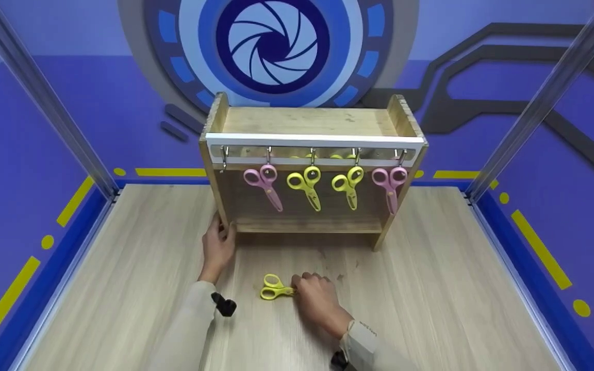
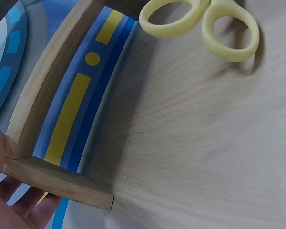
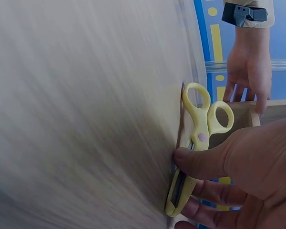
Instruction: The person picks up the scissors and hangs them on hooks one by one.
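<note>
My right hand [image 1: 320,301] pinches a pair of yellow scissors [image 3: 200,126] by the blade end, low over the table. The thumb lies on one side of the blades and the fingers are on the other, while the two handle rings point left, away from the hand. My left hand [image 1: 217,251] holds the lower left side of a wooden rack [image 1: 307,121], thumb at the front edge and fingers round the outer face. Pink scissors [image 1: 271,191] and yellow scissors [image 1: 311,190] hang in a row from the rack's metal hooks.
A white-edged hook rail [image 1: 315,138] runs across the rack's upper front, with a hook [image 1: 224,154] at its left end. The rack stands toward the back of the wood-grain table [image 1: 457,288]. Blue printed panels [image 1: 18,139] and metal posts [image 1: 539,87] enclose it.
</note>
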`<state>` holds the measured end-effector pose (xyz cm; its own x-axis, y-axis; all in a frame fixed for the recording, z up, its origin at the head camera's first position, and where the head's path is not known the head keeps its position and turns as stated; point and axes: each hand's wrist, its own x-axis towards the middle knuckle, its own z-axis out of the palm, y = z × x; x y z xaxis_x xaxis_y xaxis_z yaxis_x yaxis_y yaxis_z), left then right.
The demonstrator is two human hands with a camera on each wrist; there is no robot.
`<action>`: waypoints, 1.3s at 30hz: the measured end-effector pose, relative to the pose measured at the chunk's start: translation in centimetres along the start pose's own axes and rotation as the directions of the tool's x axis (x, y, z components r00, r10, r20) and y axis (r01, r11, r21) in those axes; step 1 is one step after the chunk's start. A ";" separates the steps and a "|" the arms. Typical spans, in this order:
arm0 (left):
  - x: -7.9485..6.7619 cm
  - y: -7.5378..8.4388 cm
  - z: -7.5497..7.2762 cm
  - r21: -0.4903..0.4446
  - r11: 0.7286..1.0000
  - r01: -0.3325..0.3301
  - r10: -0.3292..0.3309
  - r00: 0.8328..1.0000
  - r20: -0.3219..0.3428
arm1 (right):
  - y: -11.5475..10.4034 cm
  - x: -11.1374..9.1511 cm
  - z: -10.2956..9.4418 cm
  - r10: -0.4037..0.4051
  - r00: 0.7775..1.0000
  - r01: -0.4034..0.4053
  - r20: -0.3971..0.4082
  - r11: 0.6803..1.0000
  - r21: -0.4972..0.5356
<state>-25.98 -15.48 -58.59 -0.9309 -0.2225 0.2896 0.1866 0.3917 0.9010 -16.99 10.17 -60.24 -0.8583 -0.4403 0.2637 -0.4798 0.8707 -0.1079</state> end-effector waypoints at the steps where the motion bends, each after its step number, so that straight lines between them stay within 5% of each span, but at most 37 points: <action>1: 0.0 0.0 0.0 0.000 1.000 -0.003 0.003 1.000 0.002 | 0.0 0.0 0.0 -0.001 1.000 0.001 -0.004 1.000 -0.001; 19: 0.1 0.1 0.0 -0.031 0.998 -0.048 0.048 0.999 -0.010 | 0.1 0.5 -1.3 -0.043 0.997 0.046 -0.057 0.997 0.054; 39: 0.3 -0.1 0.1 -0.016 0.998 -0.058 0.057 0.998 -0.023 | -0.6 6.1 -12.6 -0.077 0.967 0.106 -0.244 0.988 0.110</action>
<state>-26.32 -15.48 -58.62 -0.9112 -0.2202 0.3481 0.2451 0.3893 0.8879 -19.65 9.76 -46.47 -0.7485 -0.4389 0.4971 -0.5852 0.7898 -0.1838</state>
